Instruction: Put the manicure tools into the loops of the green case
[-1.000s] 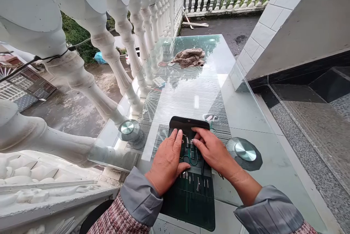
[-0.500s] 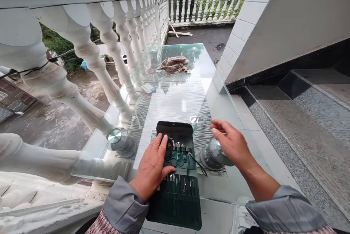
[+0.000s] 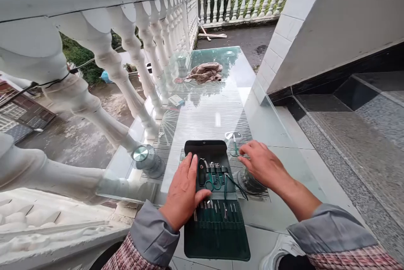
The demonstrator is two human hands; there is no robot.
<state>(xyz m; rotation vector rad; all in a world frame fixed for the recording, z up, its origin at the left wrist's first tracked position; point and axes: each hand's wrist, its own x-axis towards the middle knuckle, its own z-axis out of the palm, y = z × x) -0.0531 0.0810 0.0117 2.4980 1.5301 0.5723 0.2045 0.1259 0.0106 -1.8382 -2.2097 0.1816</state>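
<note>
An open dark green manicure kit case (image 3: 217, 236) lies on the near end of a glass table (image 3: 277, 135), with several small metal tools in its loops. My left hand (image 3: 184, 192) rests flat on the case's left side, fingers stretched out. To the right of the case, my right hand (image 3: 263, 165) hovers over the glass with fingers curled, its fingertips at small green-handled scissors (image 3: 235, 146) lying on the table. Whether it grips them is unclear.
A white balustrade (image 3: 126, 51) runs along the table's left edge. A crumpled brown cloth (image 3: 205, 72) and a small box (image 3: 176, 100) lie farther along the glass. Round metal table mounts (image 3: 141, 154) show beneath it. A tiled wall and dark steps rise on the right.
My right hand left the tools in the case, lifted out to the right, then came down beside the small scissors. My left hand stayed on the case.
</note>
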